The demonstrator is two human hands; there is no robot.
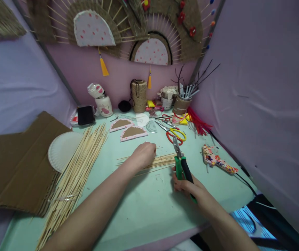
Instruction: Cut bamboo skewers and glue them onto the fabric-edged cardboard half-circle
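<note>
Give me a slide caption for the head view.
Green-and-black cutters in the right grip, the left grip over thin sticks, with decorated fans behind.

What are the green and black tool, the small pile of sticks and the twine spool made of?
Tool: shiny grey head, likely steel; coloured handles, perhaps plastic or rubber.
Pile of sticks: pale, matt, apparently bamboo or wood.
Twine spool: dull tan, coarse winding, probably plant fibre.

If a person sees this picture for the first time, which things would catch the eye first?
Probably the green and black pliers in the right hand, right of center. Next, the big brown fans with yellow tassels, on the back wall above. Then the long bundle of sticks at the table's left side.
</note>
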